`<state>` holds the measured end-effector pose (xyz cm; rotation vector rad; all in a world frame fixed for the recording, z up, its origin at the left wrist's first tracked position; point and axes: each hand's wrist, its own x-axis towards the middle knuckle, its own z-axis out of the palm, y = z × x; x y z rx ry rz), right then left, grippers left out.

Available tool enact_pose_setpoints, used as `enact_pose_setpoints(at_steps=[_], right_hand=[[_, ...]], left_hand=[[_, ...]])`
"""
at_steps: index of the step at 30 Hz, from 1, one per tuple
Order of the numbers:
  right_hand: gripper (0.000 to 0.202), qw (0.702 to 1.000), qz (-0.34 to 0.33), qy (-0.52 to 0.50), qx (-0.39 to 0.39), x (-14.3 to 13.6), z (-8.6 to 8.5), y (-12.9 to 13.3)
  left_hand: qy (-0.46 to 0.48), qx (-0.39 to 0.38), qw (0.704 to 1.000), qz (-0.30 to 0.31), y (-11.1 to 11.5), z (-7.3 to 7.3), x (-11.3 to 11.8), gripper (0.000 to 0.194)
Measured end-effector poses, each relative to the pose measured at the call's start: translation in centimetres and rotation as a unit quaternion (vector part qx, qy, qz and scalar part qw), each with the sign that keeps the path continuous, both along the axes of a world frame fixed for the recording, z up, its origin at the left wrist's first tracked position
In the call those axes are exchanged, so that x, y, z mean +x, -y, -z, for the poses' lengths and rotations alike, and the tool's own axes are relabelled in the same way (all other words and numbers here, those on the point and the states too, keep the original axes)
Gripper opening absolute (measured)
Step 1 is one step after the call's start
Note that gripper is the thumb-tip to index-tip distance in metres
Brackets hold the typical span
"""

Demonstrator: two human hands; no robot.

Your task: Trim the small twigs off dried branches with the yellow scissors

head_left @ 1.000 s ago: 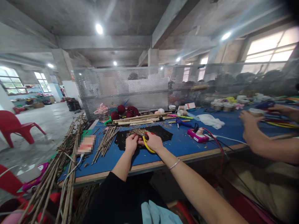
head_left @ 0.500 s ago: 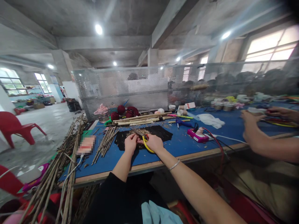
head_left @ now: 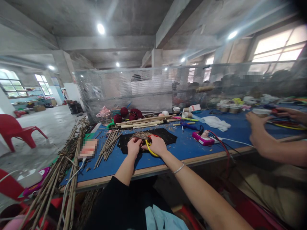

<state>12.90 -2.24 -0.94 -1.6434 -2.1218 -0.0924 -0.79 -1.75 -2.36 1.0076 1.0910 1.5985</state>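
In the head view, my right hand (head_left: 157,147) is wrapped round a pair of shears with yellow and red handles (head_left: 151,151). The dark blades point left, close to the fingertips of my left hand (head_left: 134,147). Those left fingers are pinched together, and whatever sits between them is too small or hidden to make out. Both hands are over a black cloth (head_left: 169,137) strewn with short brown clippings (head_left: 150,132). Left of the cloth lies a loose bundle of cut twigs (head_left: 109,145) on the blue table (head_left: 182,155).
Long dry stalks (head_left: 54,188) lean over the table's left end, beside a phone-like device (head_left: 88,148) on a white cable. Sticks (head_left: 144,122) and dark red yarn balls (head_left: 135,114) lie behind the cloth. At right are a purple power strip (head_left: 203,139) and a co-worker's arm (head_left: 271,148).
The shears have tilted, their blades now lying flatter and closer to my left fingers. Both of my hands stay in nearly the same place. The co-worker's hands have shifted slightly.
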Motion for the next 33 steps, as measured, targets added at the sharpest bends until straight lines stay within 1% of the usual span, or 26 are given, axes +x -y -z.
enact_pose_setpoints(at_steps=[10, 12, 18, 25, 33], right_hand=[[0.062, 1.000, 0.007, -0.016, -0.018, 0.13, 0.18, -0.03], [0.063, 1.000, 0.005, -0.016, -0.020, 0.14, 0.13, 0.00], [0.065, 1.000, -0.018, -0.015, 0.000, 0.17, -0.05, 0.02], [0.066, 0.999, 0.016, -0.004, -0.031, 0.01, 0.02, -0.17], [0.068, 0.999, 0.029, 0.002, -0.045, -0.07, -0.05, -0.17]], left_hand=[[0.039, 0.008, 0.998, 0.043, 0.31, -0.39, 0.17, 0.024], [0.041, 0.004, 0.999, 0.036, 0.24, -0.36, 0.19, 0.024], [0.002, 0.007, 1.000, 0.021, 0.08, -0.09, 0.12, 0.020], [-0.042, 0.018, 0.999, 0.003, -0.13, 0.21, -0.15, 0.016], [-0.078, 0.025, 0.997, -0.013, -0.37, 0.44, -0.15, 0.016]])
